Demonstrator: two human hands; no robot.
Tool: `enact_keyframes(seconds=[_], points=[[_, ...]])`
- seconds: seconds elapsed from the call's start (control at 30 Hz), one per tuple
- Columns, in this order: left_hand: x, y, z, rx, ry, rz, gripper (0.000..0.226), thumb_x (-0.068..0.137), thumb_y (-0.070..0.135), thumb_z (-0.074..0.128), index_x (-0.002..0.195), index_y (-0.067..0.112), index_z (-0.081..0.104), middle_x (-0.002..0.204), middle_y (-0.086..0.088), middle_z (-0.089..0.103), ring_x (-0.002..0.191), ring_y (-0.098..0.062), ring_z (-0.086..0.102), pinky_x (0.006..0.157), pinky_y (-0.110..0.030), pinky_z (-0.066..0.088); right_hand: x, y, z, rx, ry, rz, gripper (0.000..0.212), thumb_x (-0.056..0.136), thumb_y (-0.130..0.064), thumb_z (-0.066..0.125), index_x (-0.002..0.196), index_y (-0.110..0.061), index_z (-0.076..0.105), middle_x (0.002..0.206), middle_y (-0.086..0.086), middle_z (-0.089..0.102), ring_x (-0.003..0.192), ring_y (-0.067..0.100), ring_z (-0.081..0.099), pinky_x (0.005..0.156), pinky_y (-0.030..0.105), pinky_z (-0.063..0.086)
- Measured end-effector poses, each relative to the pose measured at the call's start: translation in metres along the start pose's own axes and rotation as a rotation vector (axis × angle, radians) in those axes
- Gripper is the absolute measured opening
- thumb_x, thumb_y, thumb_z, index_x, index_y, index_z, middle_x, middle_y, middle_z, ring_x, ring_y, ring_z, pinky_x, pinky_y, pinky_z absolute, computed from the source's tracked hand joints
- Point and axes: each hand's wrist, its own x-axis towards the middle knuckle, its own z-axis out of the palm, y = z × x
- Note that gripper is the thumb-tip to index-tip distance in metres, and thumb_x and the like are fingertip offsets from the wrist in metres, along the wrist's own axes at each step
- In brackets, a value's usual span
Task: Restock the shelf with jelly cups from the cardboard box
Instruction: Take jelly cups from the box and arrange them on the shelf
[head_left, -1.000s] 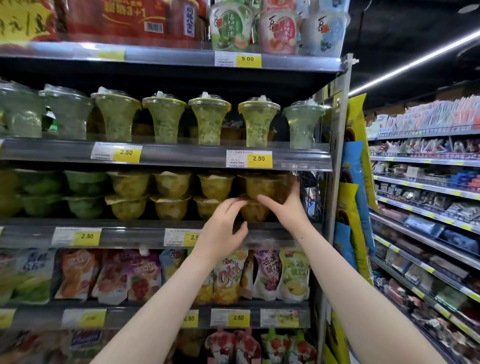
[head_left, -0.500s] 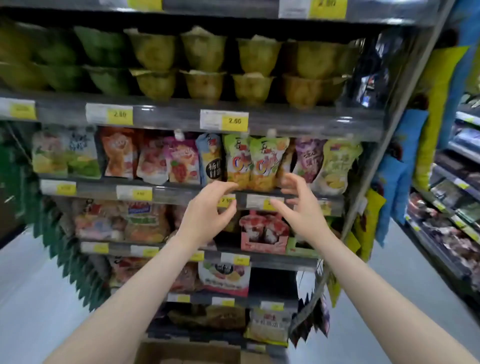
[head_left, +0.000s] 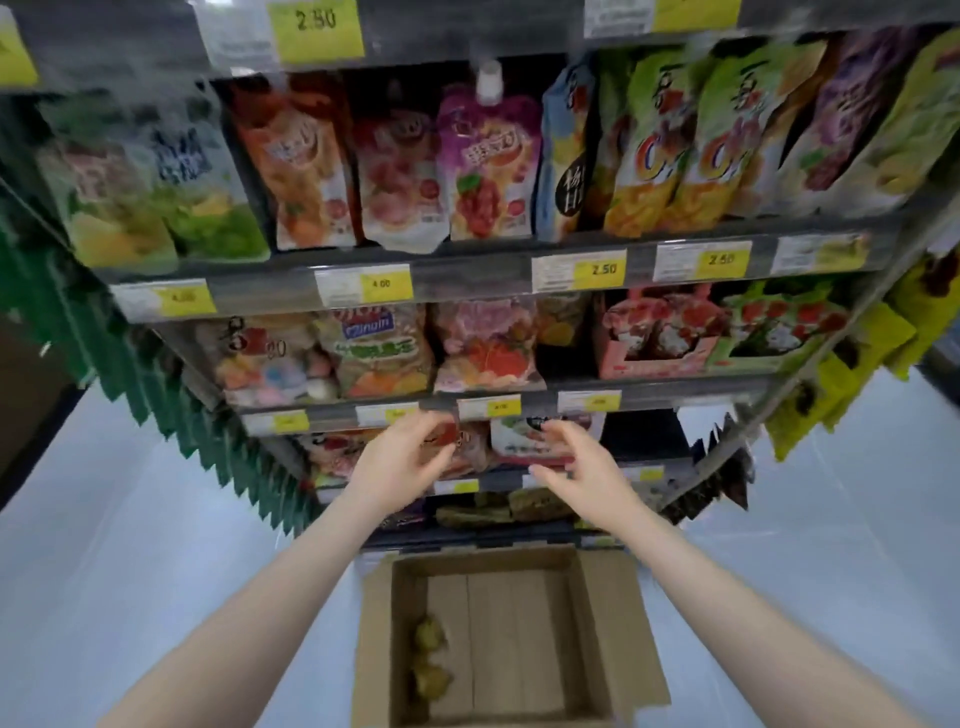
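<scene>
**Both hands empty above the open box; two jelly cups left inside**

Surface/room: shop aisle, pale glossy floor (head_left: 130, 545). A steel shelf unit (head_left: 467, 278) fills the upper view, seen from above, with motion blur throughout. Four shelf edges carry white-and-yellow price tags (head_left: 392, 283); readable ones say 2.50 and 4.00. Green hanging packets (head_left: 171, 395) run down the unit's left side, yellow-green hanging packets (head_left: 841, 379) and dark ones down the right.

Counts, left to right:
- Top visible shelf: about ten upright drink pouches (head_left: 488, 166), one with a white spout cap.
- Next shelf: three or four snack bags (head_left: 374, 348), then two display cartons (head_left: 660, 332).
- Lower shelves: mostly hidden behind the hands, count unclear.
- Hands: two, both bare forearms reaching forward.
- Boxes: one. Jelly cups: two visible.

Left hand (head_left: 400, 467): fingers loosely curled, thumb apart, holding nothing. Right hand (head_left: 582, 467): fingers spread and relaxed, holding nothing. Both hover in front of the lower shelves, above the box, close to each other but not touching.

Cardboard box (head_left: 613, 623): brown, flaps open, standing on the floor just in front of the unit's base, bottom mostly bare.

Jelly cups (head_left: 431, 654): yellow-green, blurred, one behind the other against the box's left inner wall.
</scene>
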Motion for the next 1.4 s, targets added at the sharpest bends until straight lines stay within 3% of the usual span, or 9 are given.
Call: enact_keyframes(seconds=[0.2, 0.3, 0.5, 0.7, 0.8, 0.9, 1.13, 1.27, 1.4], points=[[-0.038, -0.062, 0.026, -0.023, -0.104, -0.125, 0.038, 0.092, 0.034, 0.053, 0.128, 0.023, 0.051, 0.12, 0.005, 0.058, 0.107, -0.015, 0.058, 0.077, -0.026, 0.049, -0.004, 0.032, 0.069, -0.012, -0.127, 0.165, 0.055, 0.088, -0.039, 0.061, 0.136, -0.03, 0.036, 0.132, -0.006, 0.044, 0.112, 0.007, 0.047, 0.091, 0.025, 0.044], [-0.064, -0.087, 0.045, -0.028, -0.134, -0.213, 0.037, 0.091, 0.034, 0.054, 0.127, 0.026, 0.051, 0.112, 0.007, 0.058, 0.098, -0.014, 0.058, 0.068, -0.022, 0.043, -0.005, 0.05, 0.094, -0.012, -0.199, 0.223, 0.055, 0.088, -0.039, 0.061, 0.136, -0.031, 0.036, 0.132, -0.005, 0.043, 0.111, 0.009, 0.048, 0.091, 0.026, 0.045], [-0.116, -0.122, 0.057, -0.114, -0.248, -0.277, 0.035, 0.09, 0.031, 0.057, 0.124, 0.026, 0.054, 0.107, 0.007, 0.059, 0.102, -0.01, 0.057, 0.08, -0.028, 0.048, -0.043, 0.061, 0.135, 0.03, -0.216, 0.403, 0.061, 0.085, -0.038, 0.065, 0.138, -0.029, 0.035, 0.134, 0.003, 0.043, 0.114, 0.018, 0.051, 0.094, 0.029, 0.044], [-0.101, -0.198, 0.057, -0.11, -0.341, -0.173, 0.039, 0.09, 0.032, 0.058, 0.128, 0.024, 0.052, 0.111, 0.007, 0.057, 0.1, -0.009, 0.057, 0.08, -0.027, 0.047, -0.054, 0.067, 0.198, 0.13, -0.109, 0.608, 0.064, 0.084, -0.036, 0.067, 0.138, -0.027, 0.035, 0.136, 0.005, 0.042, 0.113, 0.019, 0.049, 0.088, 0.026, 0.04], [-0.094, -0.247, 0.069, -0.078, -0.477, -0.076, 0.04, 0.091, 0.036, 0.056, 0.129, 0.026, 0.05, 0.113, 0.008, 0.055, 0.097, -0.006, 0.053, 0.078, -0.021, 0.041, -0.06, 0.067, 0.257, 0.186, -0.041, 0.73, 0.068, 0.083, -0.04, 0.068, 0.139, -0.028, 0.031, 0.137, 0.0, 0.041, 0.123, 0.019, 0.044, 0.097, 0.028, 0.039], [-0.081, -0.281, 0.093, -0.121, -0.584, 0.019, 0.042, 0.087, 0.038, 0.057, 0.128, 0.029, 0.051, 0.113, 0.014, 0.054, 0.098, -0.003, 0.053, 0.082, -0.027, 0.047, -0.061, 0.068, 0.307, 0.328, 0.024, 0.808, 0.071, 0.085, -0.035, 0.067, 0.142, -0.025, 0.027, 0.14, -0.006, 0.036, 0.131, 0.016, 0.036, 0.1, 0.021, 0.03], [-0.088, -0.31, 0.229, -0.233, -0.847, 0.115, 0.05, 0.075, 0.059, 0.05, 0.122, 0.045, 0.042, 0.12, 0.013, 0.05, 0.11, -0.005, 0.049, 0.09, -0.021, 0.042, -0.044, 0.146, 0.426, 0.498, 0.201, 0.976, 0.071, 0.079, -0.028, 0.074, 0.137, -0.035, 0.033, 0.139, 0.003, 0.038, 0.125, 0.019, 0.044, 0.105, 0.032, 0.038], [-0.113, -0.336, 0.343, -0.233, -0.947, 0.108, 0.052, 0.081, 0.033, 0.071, 0.124, 0.039, 0.043, 0.12, 0.011, 0.049, 0.109, -0.006, 0.051, 0.086, -0.005, 0.033, -0.028, 0.232, 0.504, 0.562, 0.288, 1.052, 0.079, 0.077, -0.027, 0.075, 0.142, -0.027, 0.031, 0.141, 0.003, 0.038, 0.129, 0.017, 0.04, 0.106, 0.024, 0.033], [-0.135, -0.381, 0.46, -0.144, -1.07, 0.119, 0.061, 0.084, 0.03, 0.067, 0.132, 0.042, 0.032, 0.135, 0.006, 0.039, 0.123, -0.008, 0.043, 0.101, -0.015, 0.031, -0.006, 0.326, 0.584, 0.622, 0.299, 1.13, 0.081, 0.079, -0.029, 0.073, 0.145, -0.028, 0.026, 0.142, 0.004, 0.036, 0.133, 0.02, 0.034, 0.104, 0.023, 0.028]])
